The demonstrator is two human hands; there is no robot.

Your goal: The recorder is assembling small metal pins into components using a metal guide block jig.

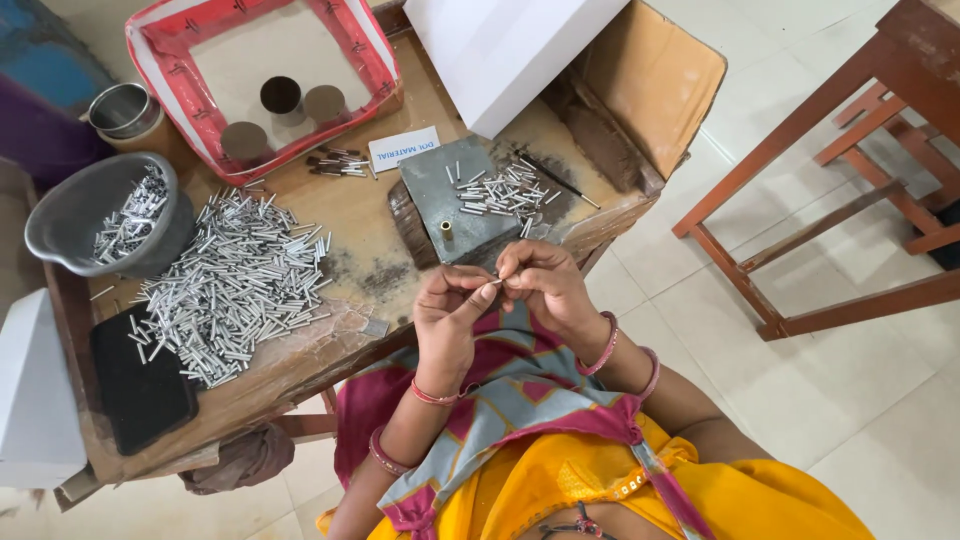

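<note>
The left hand (447,318) and the right hand (540,283) meet just off the tabletop's near edge, above the person's lap. Both are closed in a fingertip pinch on one small metal tube (495,282), which spans the short gap between thumb and forefinger of each hand; what exactly the fingers do to it is too small to tell.

Just beyond the hands, at the near edge of the tabletop (360,215), sits a grey metal block (458,205) with a short brass peg (446,231) standing upright near its front. A small scatter of tubes (497,192) lies on the block's far right corner. To the left a far larger heap of tubes (238,285) spreads loose across the middle of the top, and a grey bowl (70,215) at the left edge holds another lot. Judging by these piles, a good deal of handling seems to remain, though which pile is finished cannot be told.

A small white rectangular label (404,148) with blue print lies flat behind the block. A tray (170,75) lined with red and white tape sits at the far left corner, holding three round brown discs. An open brown cardboard box (655,75) stands at the far right corner, with a plain white box (500,50) resting across it. A black flat pad (135,385) lies at the near left corner.
</note>
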